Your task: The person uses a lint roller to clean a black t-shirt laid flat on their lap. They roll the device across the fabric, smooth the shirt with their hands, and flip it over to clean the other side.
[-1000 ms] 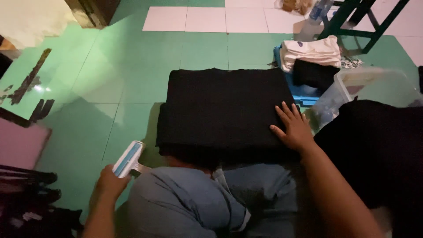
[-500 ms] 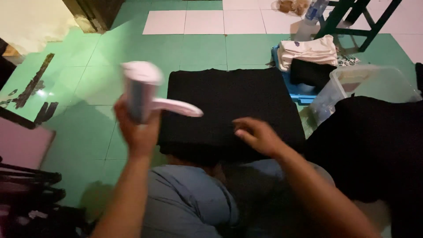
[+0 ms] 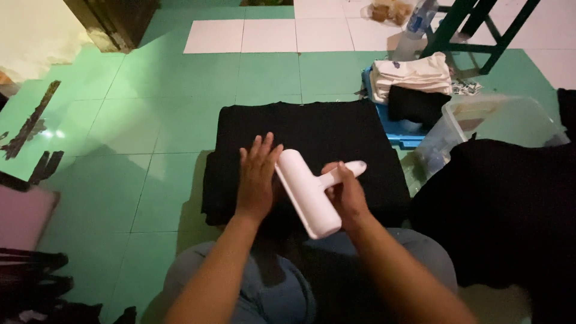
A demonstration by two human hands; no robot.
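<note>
Holding the white lint roller over the folded black cloth, we are at the start of a cleaning pass. Our right hand is wrapped around the roller's handle, so that grip is closed on it. Our left hand lies flat and open on the cloth, just left of the roller, fingers spread and holding nothing. It looks like it is pressing the cloth down so it stays put.

The cloth lies on the green floor, right in front of our knees. The roller is above the middle of the cloth, toward the near edge. We cannot tell if the drum touches the cloth yet or sits just above it.

The roller's long drum runs from the far left to the near right, slanting across the cloth. Its handle sticks out to the right and a little away from us.

We think the next move needs the drum pressed flat on the cloth and pushed sideways to its length, with the left hand kept clear of its path.

To the right of the cloth sit a pile of folded clothes and a clear plastic tub.
</note>
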